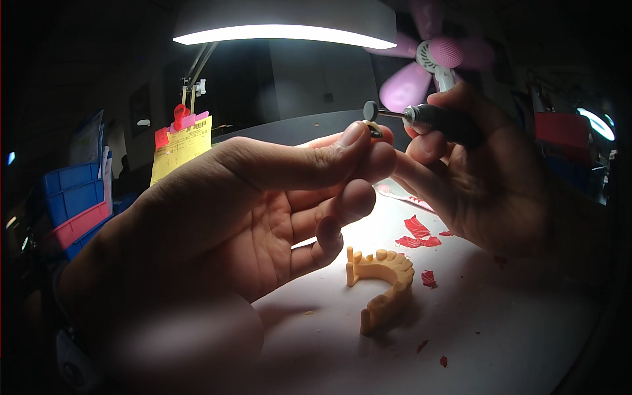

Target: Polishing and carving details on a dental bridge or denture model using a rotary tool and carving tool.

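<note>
Two bare hands at a lamplit worktable (507, 322), seen from beside the worker. The left hand (283, 174) pinches a small dark-and-pale piece (375, 131) between thumb and forefinger, its other fingers loosely curled; the right hand (494, 171) closes its fingers around a rotary handpiece (451, 123), whose grey disc (370, 110) stands just above the piece. Whether disc and piece touch cannot be told. Chief hazard, in my judgement: the piece is tiny and the thumb lies close by, so a catching disc could flick it loose or graze the skin. A slack pinch or an unsteady right hand would be the likely cause. Beneath, near the curled fingers, stands a tan dental model (398, 273), its upright posts exposed to a dropped wrist; red fragments (421, 242) beside it could hide a fallen piece. Margins: the lamp (283, 34) bounds the space above, the spinning pink fan (405, 85) the far right, where straying knuckles might meet its blades; room is freest toward the near right tabletop.
</note>
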Available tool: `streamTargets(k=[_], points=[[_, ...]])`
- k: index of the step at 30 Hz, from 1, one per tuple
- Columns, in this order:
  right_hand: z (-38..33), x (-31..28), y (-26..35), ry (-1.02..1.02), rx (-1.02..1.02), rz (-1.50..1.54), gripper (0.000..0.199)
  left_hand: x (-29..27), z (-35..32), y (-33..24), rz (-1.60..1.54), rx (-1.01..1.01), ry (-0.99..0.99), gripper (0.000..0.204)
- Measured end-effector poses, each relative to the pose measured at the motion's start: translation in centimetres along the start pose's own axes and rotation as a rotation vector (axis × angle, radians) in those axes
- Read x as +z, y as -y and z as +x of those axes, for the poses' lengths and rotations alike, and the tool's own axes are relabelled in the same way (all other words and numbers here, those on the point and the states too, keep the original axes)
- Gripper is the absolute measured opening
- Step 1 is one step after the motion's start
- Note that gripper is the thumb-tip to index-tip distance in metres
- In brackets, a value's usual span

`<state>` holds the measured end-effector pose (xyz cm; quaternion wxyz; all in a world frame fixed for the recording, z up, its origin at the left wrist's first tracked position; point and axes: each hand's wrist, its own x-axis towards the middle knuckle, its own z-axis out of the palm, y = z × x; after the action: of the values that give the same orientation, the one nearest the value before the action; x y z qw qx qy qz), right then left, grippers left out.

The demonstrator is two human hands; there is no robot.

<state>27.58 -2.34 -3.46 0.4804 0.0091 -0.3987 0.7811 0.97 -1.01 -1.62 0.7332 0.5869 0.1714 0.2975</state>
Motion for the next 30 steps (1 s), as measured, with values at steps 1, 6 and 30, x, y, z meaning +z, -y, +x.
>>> streamTargets(k=[1, 6, 30], points=[[-0.3, 0.2, 0.0, -0.032, -0.034, -0.049, 0.036, 0.0, 0.0, 0.0, -0.004, 0.000, -0.001, 0.038], [0.2, 0.1, 0.5, -0.026, 0.061, 0.012, 0.036, 0.1, 0.0, -0.1, -0.019, 0.000, 0.002, 0.038], [-0.8, 2.4, -1.0, -0.235, -0.192, -0.230, 0.029, -1.0, 0.9, -0.4, -0.066, 0.026, 0.172, 0.039]])
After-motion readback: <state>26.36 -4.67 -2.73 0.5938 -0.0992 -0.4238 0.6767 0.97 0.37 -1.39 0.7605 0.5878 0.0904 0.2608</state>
